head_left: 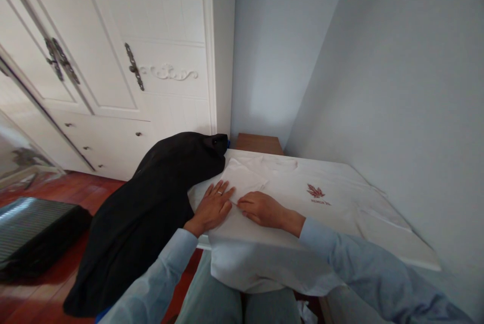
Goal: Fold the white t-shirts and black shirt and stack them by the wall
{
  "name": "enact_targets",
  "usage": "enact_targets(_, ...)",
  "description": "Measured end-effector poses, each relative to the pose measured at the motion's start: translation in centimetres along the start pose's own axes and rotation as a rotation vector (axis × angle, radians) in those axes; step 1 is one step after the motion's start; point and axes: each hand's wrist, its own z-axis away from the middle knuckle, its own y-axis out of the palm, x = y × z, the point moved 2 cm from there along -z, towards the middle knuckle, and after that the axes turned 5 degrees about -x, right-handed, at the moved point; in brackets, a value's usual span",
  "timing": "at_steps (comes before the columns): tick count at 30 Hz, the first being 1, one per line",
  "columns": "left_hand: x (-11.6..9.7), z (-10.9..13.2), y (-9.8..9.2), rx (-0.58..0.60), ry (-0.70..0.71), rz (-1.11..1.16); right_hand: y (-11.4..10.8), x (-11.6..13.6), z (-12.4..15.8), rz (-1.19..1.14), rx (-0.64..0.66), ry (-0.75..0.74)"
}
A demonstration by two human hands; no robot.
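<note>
- Nearest, the person's green-grey trousers (215,291), the white T-shirt's (280,228) lower part hanging over the table edge above them
- The right hand (266,209) rests on the shirt, fingers curled close together; cannot tell whether they pinch cloth
- The left hand (215,206) lies palm down at the shirt's left side, fingers slightly apart, a ring (220,192) on one
- The shirt lies spread over the white table (416,251), red leaf print (315,191) facing up, right of both hands
- Black cloth (162,193) drapes just left of the left hand
- Beyond, a brown wooden surface (260,143) and white wardrobe (174,16)
</note>
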Motion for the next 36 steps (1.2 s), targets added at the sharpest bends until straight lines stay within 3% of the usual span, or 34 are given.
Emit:
enact_targets(7,-0.4,-0.1,-0.1,-0.023,-0.008,-0.021,0.4,-0.6,0.2,0.092,-0.020,-0.045)
enact_targets(13,-0.3,-0.2,0.3,-0.055,-0.007,-0.032,-0.4,-0.3,0.9,0.065,0.001,-0.020)
enact_targets(20,-0.3,-0.2,0.5,-0.074,-0.002,-0.044,-0.8,-1.7,2.3,0.090,-0.026,0.201)
enact_targets(25,-0.2,-0.2,0.5,-0.078,0.001,-0.053,-0.7,-2.7,5.6,0.002,0.080,0.312)
enact_targets(29,-0.1,-0.2,0.5,-0.083,0.012,-0.059,-1.6,-2.5,8.6,-0.065,0.087,0.354)
enact_targets(32,0.2,-0.2,0.6,-0.100,0.031,-0.046,-2.6,-2.2,11.4,-0.085,0.024,0.423)
enact_targets(36,1.2,-0.1,1.2,-0.151,0.039,-0.052,-4.4,-2.7,17.1,-0.061,-0.169,0.616)
